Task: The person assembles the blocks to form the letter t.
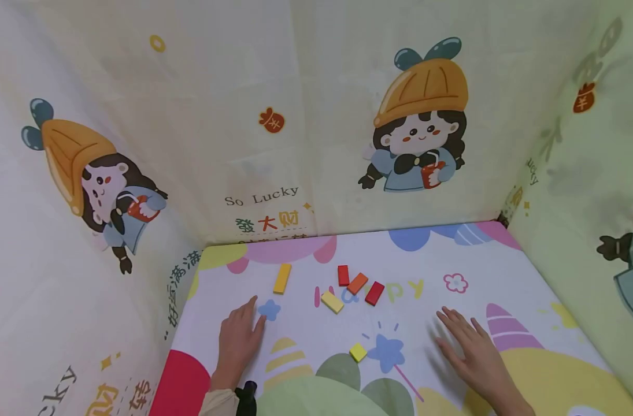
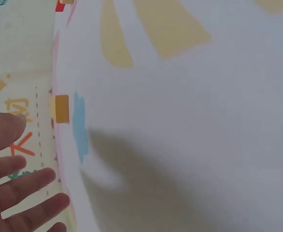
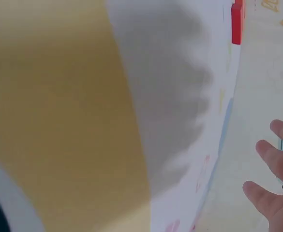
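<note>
Several small coloured blocks lie on the table in the head view. Nearest my left hand (image 1: 239, 338) is a long orange-yellow block (image 1: 282, 279), just beyond its fingertips; the hand holds nothing. In the middle are a red block (image 1: 343, 275), an orange block (image 1: 357, 283), a second red block (image 1: 374, 293) and a pale yellow block (image 1: 332, 302). Closer to me sits a small bright yellow block (image 1: 358, 352). My right hand (image 1: 469, 352) hovers over the right side with fingers spread, holding nothing. The left wrist view shows the orange-yellow block (image 2: 62, 109) ahead of the left fingers.
The table (image 1: 306, 329) has a white cover with printed shapes and letters. Cream cloth walls (image 1: 217, 144) with cartoon figures rise at the back and on both sides. A black strap (image 1: 246, 398) sits at the left wrist.
</note>
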`<state>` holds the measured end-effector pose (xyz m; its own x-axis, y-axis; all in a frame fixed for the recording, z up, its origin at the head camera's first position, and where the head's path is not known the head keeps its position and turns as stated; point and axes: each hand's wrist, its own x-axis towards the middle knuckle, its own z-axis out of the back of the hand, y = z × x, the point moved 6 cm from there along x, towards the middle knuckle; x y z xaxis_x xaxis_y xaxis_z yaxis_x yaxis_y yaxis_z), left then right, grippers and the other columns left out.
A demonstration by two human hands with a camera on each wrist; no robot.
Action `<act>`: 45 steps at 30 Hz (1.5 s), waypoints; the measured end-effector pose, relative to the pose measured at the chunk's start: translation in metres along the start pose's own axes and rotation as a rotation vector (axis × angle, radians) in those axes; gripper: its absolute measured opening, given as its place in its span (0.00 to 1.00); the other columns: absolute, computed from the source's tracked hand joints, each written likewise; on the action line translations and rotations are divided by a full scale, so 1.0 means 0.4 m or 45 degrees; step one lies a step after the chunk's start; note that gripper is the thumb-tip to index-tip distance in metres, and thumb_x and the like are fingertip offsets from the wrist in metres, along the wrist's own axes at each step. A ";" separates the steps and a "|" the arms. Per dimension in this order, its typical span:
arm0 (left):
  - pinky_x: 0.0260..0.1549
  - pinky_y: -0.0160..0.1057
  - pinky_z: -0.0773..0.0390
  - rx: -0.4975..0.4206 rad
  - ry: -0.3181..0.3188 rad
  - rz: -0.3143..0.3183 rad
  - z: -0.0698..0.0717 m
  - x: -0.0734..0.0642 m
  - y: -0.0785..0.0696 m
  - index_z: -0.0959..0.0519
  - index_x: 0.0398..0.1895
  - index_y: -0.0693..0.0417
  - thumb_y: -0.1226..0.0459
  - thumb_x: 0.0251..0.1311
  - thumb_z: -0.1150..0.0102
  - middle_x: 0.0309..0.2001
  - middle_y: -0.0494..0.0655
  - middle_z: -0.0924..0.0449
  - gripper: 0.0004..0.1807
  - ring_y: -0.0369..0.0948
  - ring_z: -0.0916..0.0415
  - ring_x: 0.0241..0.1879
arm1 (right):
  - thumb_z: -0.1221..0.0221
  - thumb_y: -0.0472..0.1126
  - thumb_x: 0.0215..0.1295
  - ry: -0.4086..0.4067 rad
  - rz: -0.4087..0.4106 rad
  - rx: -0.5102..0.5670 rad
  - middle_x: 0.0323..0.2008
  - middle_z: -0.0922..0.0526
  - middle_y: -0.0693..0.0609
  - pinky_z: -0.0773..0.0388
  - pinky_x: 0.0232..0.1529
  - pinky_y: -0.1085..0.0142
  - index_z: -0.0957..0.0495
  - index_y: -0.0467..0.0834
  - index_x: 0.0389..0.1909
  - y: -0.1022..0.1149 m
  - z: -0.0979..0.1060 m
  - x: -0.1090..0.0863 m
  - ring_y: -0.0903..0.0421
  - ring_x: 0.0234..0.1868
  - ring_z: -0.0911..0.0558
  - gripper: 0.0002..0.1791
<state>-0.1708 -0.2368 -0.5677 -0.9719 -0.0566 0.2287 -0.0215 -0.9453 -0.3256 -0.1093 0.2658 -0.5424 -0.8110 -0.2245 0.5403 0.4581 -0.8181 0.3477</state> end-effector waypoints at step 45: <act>0.48 0.59 0.26 -0.277 -0.210 0.424 -0.122 0.122 -0.086 0.21 0.60 0.60 0.52 0.61 0.28 0.43 0.57 0.19 0.29 0.59 0.24 0.47 | 0.27 0.30 0.52 -0.121 0.005 0.296 0.53 0.12 0.44 0.43 0.71 0.83 0.18 0.40 0.60 0.080 -0.111 0.017 0.45 0.53 0.16 0.31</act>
<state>-0.2289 -0.1914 -0.5903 -0.8841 -0.4146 0.2158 0.2211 -0.7777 -0.5885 -0.1165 0.2146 -0.5616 -0.7761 -0.1674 0.6080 0.5416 -0.6708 0.5066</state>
